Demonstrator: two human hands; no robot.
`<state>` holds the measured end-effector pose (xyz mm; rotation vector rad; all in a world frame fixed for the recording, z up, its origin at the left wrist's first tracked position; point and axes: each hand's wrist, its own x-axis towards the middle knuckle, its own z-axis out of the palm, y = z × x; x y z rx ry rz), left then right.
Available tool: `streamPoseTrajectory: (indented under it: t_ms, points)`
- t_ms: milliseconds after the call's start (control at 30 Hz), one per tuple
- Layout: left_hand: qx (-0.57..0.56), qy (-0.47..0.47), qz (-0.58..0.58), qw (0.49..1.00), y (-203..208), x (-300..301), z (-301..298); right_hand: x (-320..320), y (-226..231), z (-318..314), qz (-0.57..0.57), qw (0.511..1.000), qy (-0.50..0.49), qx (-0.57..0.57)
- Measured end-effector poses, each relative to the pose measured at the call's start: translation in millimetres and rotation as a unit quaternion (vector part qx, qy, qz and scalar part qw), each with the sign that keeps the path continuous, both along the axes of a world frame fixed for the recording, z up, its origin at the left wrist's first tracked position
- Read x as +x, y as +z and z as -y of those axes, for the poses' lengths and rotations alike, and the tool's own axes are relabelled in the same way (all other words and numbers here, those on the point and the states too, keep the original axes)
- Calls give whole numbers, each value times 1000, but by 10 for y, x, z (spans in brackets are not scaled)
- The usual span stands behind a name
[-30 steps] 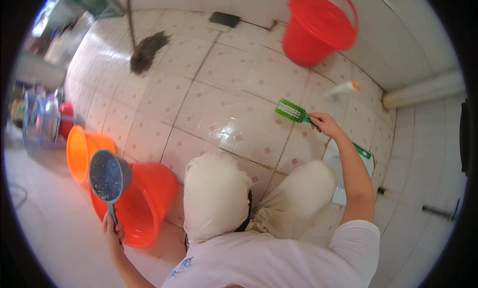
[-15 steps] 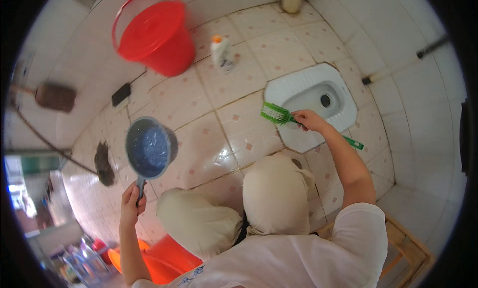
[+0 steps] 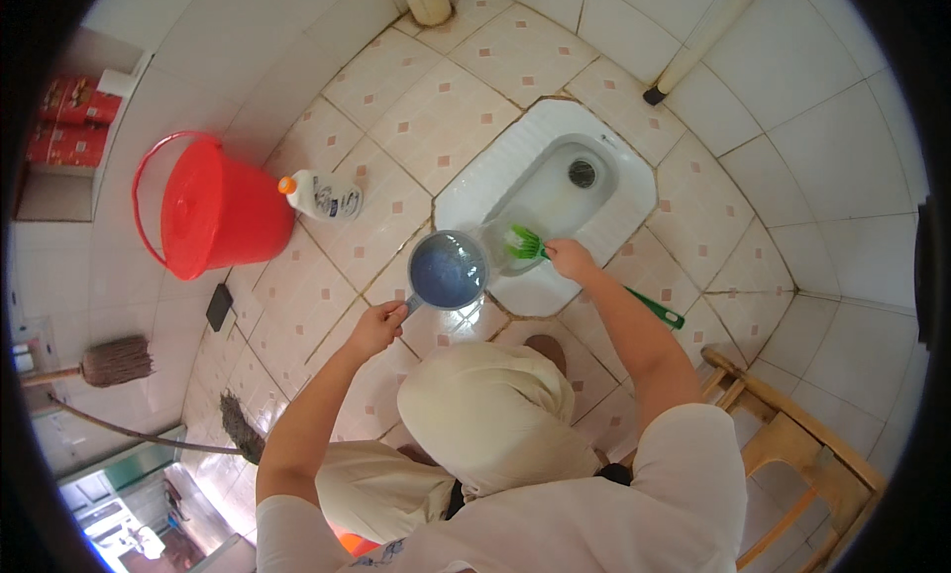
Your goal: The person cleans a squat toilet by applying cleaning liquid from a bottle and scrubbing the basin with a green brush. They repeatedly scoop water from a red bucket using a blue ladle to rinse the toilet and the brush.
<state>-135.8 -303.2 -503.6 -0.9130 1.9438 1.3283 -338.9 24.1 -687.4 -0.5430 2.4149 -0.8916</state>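
My left hand (image 3: 378, 328) is closed round the handle of a blue-grey water dipper (image 3: 448, 269), which has water in it. The dipper is by the near left edge of a white squat toilet (image 3: 474, 199), and water seems to spill from its right side toward the bowl. My right hand (image 3: 570, 260) grips a green scrub brush (image 3: 525, 243), its bristled head over the near end of the bowl. Behind my right forearm a second green handle (image 3: 657, 308) shows beside the toilet; its other end is hidden.
Left of the toilet, a white bottle with an orange cap (image 3: 325, 196) stands by a red lidded bucket (image 3: 211, 211). A broom (image 3: 111, 362) and a mop (image 3: 241, 426) are at the left. A wooden chair (image 3: 792, 429) stands behind my right arm; a pipe (image 3: 699, 46) runs along the wall.
My left hand has brought the dipper rightward to the toilet's edge. The brush in my right hand has moved from beside the toilet to over the bowl. The view has shifted rightward.
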Motion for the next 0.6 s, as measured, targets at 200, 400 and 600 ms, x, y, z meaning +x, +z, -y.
streamPoseTrajectory:
  t_ms: [200,400,600]
  points:
    - [33,62,32,997,-120,-274,-219,-58,-218,188,49,990,23,132]
    - [46,136,52,988,-125,-538,-411,53,-294,693,95,987,3,127]
    - [82,139,49,986,-163,-857,-517,-399,-408,549,119,984,-118,56]
